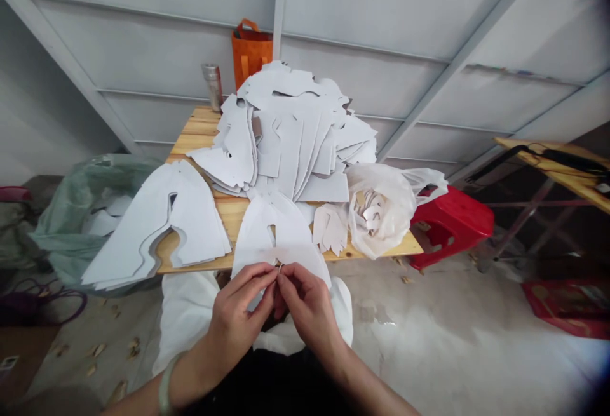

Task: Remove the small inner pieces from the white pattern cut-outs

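A white cut-out sheet [296,241] with a narrow slot in its middle overhangs the near table edge toward me. At its lower middle, my left hand [244,307] and my right hand [309,305] meet with thumbs and index fingers pinched together. A tiny pale sliver shows between the fingertips, too small to name. Both hands hide the sheet's lower part. Left of them lies a stack of similar arched white sheets [138,228], jutting past the table's corner. Behind is a large heap of white cut-outs [290,130].
The wooden table [193,127] also bears small pale pieces [331,227], a plastic bag [400,206] of scraps, a metal flask [213,86] and an orange bag [252,54]. A green bag [61,213] stands left, a red stool [457,219] right. Scraps litter the floor.
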A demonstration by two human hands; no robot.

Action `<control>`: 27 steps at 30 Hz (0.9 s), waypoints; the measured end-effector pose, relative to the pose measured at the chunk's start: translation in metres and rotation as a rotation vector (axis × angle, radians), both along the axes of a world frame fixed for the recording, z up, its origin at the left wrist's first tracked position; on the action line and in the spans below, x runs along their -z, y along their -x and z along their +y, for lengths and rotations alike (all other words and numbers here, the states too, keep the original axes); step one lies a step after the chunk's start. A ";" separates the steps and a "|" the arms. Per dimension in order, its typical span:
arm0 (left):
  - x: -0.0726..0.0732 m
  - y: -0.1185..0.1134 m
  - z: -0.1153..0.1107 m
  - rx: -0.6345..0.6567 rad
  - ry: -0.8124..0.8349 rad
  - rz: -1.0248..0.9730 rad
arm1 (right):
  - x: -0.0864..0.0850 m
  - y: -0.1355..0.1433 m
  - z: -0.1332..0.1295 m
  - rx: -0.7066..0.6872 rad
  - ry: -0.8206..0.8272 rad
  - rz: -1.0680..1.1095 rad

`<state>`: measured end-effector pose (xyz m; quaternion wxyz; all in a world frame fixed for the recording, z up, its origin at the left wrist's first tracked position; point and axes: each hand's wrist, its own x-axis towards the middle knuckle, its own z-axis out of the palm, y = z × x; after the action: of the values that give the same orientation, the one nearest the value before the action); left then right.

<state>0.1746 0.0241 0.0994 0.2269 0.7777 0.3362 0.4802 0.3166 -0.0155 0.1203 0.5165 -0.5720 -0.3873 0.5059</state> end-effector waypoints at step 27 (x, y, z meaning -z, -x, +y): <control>-0.013 -0.001 0.006 0.033 0.351 -0.167 | -0.002 0.005 -0.004 0.015 -0.023 -0.148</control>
<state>0.1758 0.0302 0.1123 0.3939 0.6893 0.3819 0.4731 0.3120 -0.0194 0.1218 0.4968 -0.6047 -0.4259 0.4541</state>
